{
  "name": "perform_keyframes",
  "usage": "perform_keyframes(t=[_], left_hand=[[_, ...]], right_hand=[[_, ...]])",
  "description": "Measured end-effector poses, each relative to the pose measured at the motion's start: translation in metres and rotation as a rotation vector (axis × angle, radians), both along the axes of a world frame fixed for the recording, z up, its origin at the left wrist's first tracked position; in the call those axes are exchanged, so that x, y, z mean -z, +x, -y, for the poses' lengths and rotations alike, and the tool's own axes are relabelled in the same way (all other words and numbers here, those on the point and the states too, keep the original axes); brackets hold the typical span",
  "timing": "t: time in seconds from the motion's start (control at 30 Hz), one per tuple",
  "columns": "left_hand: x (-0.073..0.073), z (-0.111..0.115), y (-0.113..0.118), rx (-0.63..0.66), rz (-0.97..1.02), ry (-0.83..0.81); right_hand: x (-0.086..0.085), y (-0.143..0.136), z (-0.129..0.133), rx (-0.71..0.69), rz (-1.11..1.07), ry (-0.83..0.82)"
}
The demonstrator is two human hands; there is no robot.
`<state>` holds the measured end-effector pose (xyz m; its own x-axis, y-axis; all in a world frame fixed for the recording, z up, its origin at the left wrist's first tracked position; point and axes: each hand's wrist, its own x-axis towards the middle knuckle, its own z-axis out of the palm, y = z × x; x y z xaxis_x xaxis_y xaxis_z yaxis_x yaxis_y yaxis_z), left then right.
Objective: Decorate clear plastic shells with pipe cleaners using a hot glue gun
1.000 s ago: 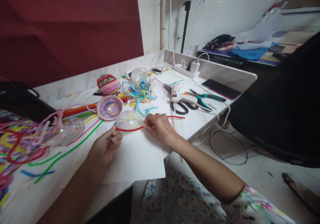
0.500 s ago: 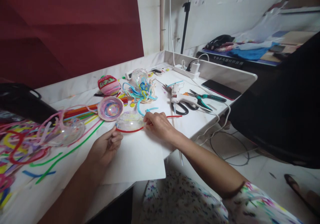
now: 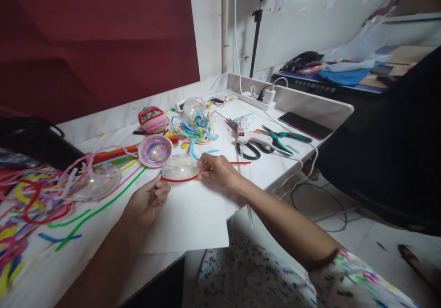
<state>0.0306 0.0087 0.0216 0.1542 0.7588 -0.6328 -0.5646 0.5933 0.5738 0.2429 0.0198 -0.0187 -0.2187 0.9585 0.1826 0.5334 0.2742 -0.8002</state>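
Observation:
A clear plastic half-shell (image 3: 179, 166) is held above a white sheet of paper (image 3: 193, 221). A red pipe cleaner (image 3: 179, 180) runs along its near rim, and its free end sticks out to the right past my right hand. My left hand (image 3: 150, 201) pinches the pipe cleaner against the shell's left edge. At the right edge, my right hand (image 3: 218, 171) has its fingers closed on the same pipe cleaner. Just behind the shell sits a round bowl-like piece (image 3: 155, 151) with pink and blue swirls.
Many coloured pipe cleaners (image 3: 34, 207) lie at the left, near a clear shell (image 3: 99, 184). Behind are a pink ball (image 3: 152, 120) and blue strands (image 3: 200, 126). Rightward lie a glue gun (image 3: 253, 137), scissors (image 3: 248, 151), pliers (image 3: 289, 136) and a phone (image 3: 305, 124).
The view has shifted slightly, so the things on the table appear a little further right and lower. Both hands keep their hold on the pipe cleaner and shell, with hardly any movement.

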Motion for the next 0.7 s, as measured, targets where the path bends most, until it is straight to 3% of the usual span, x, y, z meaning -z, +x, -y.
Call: perform_keyframes(t=[0.17, 0.47, 0.7], left_hand=[[-0.004, 0.003, -0.003, -0.014, 0.050, 0.031], [-0.010, 0.010, -0.003, -0.081, 0.127, 0.119], [-0.010, 0.010, -0.004, -0.102, 0.126, 0.153]], right_hand=[[0.000, 0.001, -0.001, -0.015, -0.097, 0.055], [-0.018, -0.001, 0.006, 0.018, -0.209, 0.180], [-0.026, -0.002, 0.010, 0.044, -0.142, 0.238]])
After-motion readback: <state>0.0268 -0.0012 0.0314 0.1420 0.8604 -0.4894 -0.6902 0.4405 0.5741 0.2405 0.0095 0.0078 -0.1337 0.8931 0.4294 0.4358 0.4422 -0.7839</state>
